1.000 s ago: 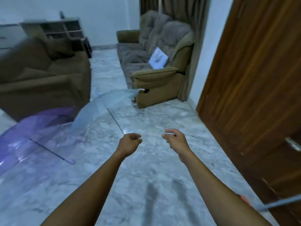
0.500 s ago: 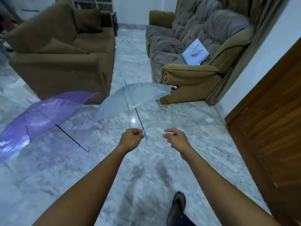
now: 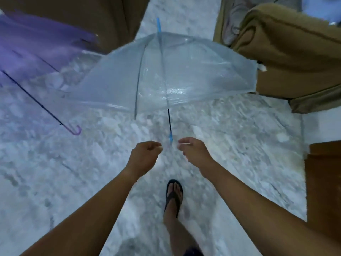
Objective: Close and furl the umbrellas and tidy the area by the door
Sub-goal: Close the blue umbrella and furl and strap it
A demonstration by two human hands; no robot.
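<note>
Purple umbrella [image 3: 36, 45]: Open on the marble floor [image 3: 55, 182], far left of the clear umbrella [image 3: 166, 71]. Its dark shaft slants down towards you and ends in a purple hook handle [image 3: 75, 130], which lies well left of the clear umbrella's own handle.

Armchair [image 3: 110, 19]: Brown, standing behind the clear umbrella's left edge.

Left hand [image 3: 145, 154]: Yours, reaching forward, its fingers curled into a loose fist with nothing in it. It sits just left of the clear umbrella's blue handle [image 3: 171, 138]. Motion blur hides whether the two touch.

Clear umbrella: Open at the centre, canopy spread wide. Its blue tip [image 3: 158, 24] points away from you and its thin shaft runs back to the blue handle, which lies between your two hands.

Foot [image 3: 174, 194]: Yours, in a dark flip-flop, planted on the floor on your side of the clear umbrella's handle.

Right hand [image 3: 195, 152]: Just right of the clear umbrella's handle, with fingers and thumb bent together. A pale streak shows at the fingertips, so you cannot tell whether it pinches something or is empty.

Sofa [image 3: 295, 52]: Tan and padded, its arm beside the clear umbrella's right edge.

Door [image 3: 323, 182]: Brown wood, far right of the clear umbrella.
</note>
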